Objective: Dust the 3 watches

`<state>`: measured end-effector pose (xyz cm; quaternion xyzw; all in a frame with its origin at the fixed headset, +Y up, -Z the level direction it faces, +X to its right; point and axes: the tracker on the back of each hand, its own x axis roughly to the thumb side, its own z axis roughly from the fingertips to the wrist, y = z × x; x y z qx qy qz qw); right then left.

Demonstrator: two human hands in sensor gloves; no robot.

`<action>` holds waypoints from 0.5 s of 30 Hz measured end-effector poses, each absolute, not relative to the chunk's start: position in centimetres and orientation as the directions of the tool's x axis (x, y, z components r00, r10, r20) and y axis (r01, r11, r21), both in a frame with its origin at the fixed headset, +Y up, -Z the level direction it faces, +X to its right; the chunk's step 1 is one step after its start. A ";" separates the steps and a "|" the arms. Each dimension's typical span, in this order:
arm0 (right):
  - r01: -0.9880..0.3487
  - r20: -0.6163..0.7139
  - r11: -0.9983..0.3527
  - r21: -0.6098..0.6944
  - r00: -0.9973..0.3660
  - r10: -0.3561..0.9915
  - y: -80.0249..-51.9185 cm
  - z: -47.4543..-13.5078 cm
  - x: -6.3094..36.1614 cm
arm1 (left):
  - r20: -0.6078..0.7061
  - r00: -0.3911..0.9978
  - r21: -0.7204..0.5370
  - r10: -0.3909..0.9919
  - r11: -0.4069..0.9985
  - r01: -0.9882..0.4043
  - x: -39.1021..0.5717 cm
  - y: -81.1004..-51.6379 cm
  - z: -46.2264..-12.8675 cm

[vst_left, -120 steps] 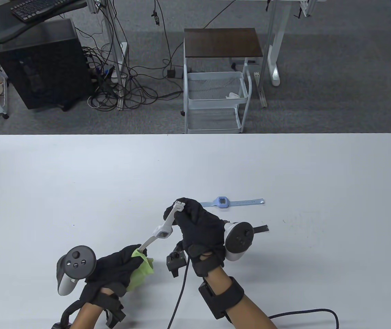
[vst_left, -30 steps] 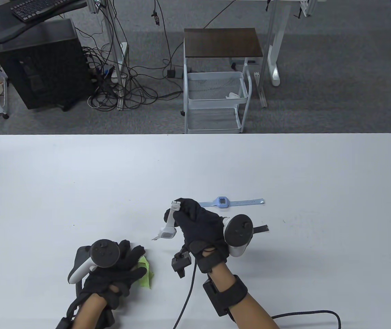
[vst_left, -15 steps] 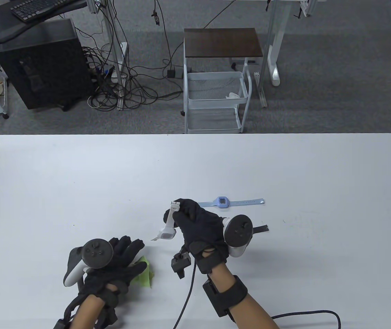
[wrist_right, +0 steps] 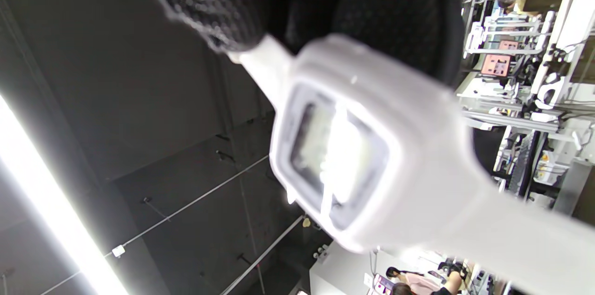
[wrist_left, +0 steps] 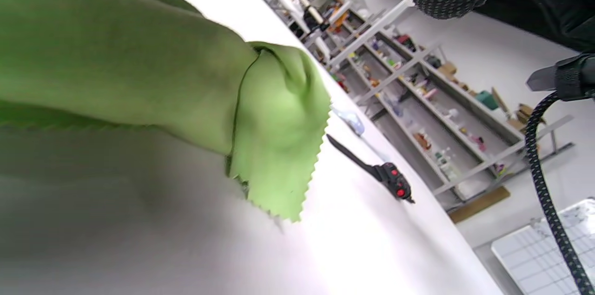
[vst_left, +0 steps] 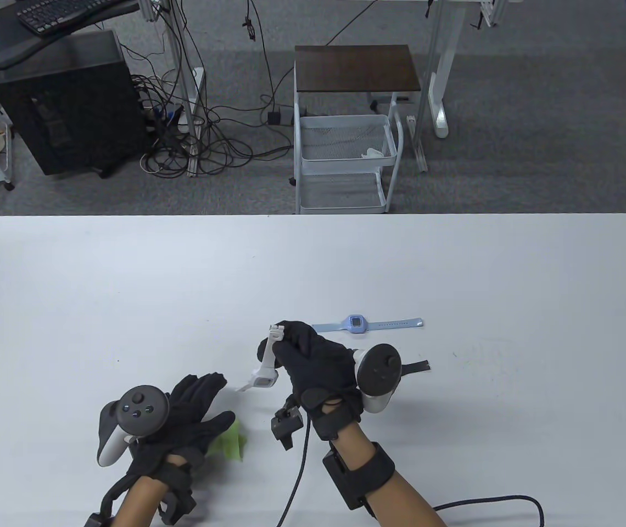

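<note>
The right hand [vst_left: 321,365] is curled around the strap of the white watch [vst_left: 265,369] and holds it raised above the surface [vst_left: 456,263], buckle end uppermost and the free strap end hanging down to the left. In the right wrist view, the white watch [wrist_right: 353,155] fills the frame, its rectangular face turned toward the camera, out of focus.

The left hand [vst_left: 186,420] lies palm down with fingers straight and spread, over the green cloth [vst_left: 228,439]. The cloth rests on the surface; whether the hand presses on it cannot be told. In the left wrist view, the green cloth [wrist_left: 186,95] shows a zigzag-cut edge.

The blue watch [vst_left: 365,324] lies flat on the surface, strap extended, just beyond the right hand. The black watch [wrist_left: 386,176] lies flat to the right of the right hand, partly hidden in the table view.
</note>
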<state>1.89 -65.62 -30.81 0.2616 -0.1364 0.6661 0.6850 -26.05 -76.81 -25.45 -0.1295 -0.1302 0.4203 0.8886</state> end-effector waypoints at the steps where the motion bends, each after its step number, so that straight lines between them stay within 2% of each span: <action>1: -0.983 0.534 -0.021 0.181 0.081 0.842 -65.6 -30.8 1.8 | 0.137 0.611 -0.325 0.779 0.618 -0.715 -26.0 -76.6 -25.4; 11: -0.972 0.507 0.011 0.235 0.132 0.852 -65.6 -30.3 0.9 | 0.262 0.607 -0.215 0.750 0.658 -0.722 -25.7 -75.3 -24.6; 15: -0.969 0.498 0.019 0.247 0.144 0.855 -65.7 -30.1 0.7 | 0.279 0.605 -0.214 0.746 0.663 -0.718 -25.6 -75.2 -24.5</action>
